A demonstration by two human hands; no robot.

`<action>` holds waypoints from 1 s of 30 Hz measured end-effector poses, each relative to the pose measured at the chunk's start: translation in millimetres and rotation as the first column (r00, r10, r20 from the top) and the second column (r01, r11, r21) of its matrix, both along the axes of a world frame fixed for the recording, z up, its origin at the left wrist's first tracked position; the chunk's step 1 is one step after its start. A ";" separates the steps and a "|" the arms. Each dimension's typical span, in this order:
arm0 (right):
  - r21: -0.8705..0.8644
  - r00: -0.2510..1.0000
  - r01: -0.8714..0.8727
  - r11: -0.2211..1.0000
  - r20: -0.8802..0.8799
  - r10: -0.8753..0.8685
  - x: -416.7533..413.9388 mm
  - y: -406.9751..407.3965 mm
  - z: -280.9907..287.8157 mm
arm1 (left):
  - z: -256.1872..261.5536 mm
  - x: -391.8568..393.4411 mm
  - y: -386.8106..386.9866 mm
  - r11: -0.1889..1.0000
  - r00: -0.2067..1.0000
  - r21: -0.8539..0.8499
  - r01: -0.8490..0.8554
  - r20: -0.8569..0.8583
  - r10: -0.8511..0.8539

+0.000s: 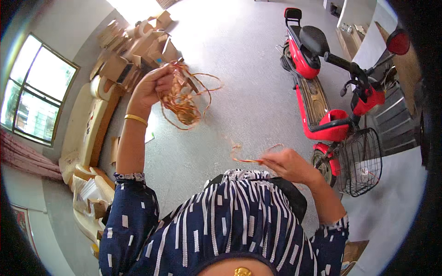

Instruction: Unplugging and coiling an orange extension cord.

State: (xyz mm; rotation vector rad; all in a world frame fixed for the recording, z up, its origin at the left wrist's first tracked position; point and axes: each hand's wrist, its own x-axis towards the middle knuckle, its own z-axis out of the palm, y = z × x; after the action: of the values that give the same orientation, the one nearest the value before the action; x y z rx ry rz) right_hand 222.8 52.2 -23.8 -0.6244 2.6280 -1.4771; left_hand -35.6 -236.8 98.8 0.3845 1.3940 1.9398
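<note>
My left hand (156,84), raised at the upper left, is closed on a tangled bundle of thin orange-brown wires (184,103) that hangs and loops below and beside it. Lower and to the right, my right hand (288,165) pinches a thin red and yellow twisted wire (248,160) between thumb and fingers. That wire's far end is blurred over the grey floor, and whether it joins the bundle cannot be told. A yellow bangle circles my left wrist.
A red electric scooter (309,100) with a black wire basket (361,165) stands on the right. Cardboard boxes (148,48) are heaped at the upper left, beyond a cream-coloured sofa (91,120) along the window wall. Grey floor (238,86) lies between sofa and scooter.
</note>
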 end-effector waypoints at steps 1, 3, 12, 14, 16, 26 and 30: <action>0.036 1.000 -0.004 0.999 0.021 0.003 -6.1 -6.7 15.7 | -8.3 5.6 10.5 0.995 0.995 0.041 0.091 0.034 -0.092; 0.021 1.000 0.002 1.000 0.027 -0.003 -20.3 -14.0 44.2 | -16.4 16.9 30.5 0.986 0.987 -0.055 0.155 0.044 -0.153; -0.481 0.964 0.238 0.844 0.223 -0.145 -34.8 5.0 94.5 | -69.4 69.7 117.0 0.867 0.881 -0.165 0.470 0.028 -0.472; -0.611 0.944 0.288 0.737 0.312 -0.110 -31.5 7.6 95.8 | -76.6 75.5 134.4 0.825 0.843 -0.187 0.533 0.028 -0.538; -0.575 0.939 0.342 0.743 0.235 -0.250 -30.6 9.0 93.1 | -84.2 84.6 144.9 0.814 0.838 -0.210 0.542 0.058 -0.543; -0.255 0.709 0.649 0.717 -0.139 -0.691 -10.5 81.1 53.4 | -52.7 90.5 138.6 0.648 0.636 0.123 0.752 0.126 -0.762; -0.454 0.847 0.510 0.731 0.115 -0.520 16.2 89.1 27.2 | 2.7 98.8 115.4 0.818 0.801 -0.133 0.560 -0.164 -0.575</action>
State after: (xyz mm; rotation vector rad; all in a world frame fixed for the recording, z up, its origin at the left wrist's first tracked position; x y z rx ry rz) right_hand 239.0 141.4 3.4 0.1242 2.5779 -2.3111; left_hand 63.1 -121.4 101.5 0.8722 1.2771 1.3710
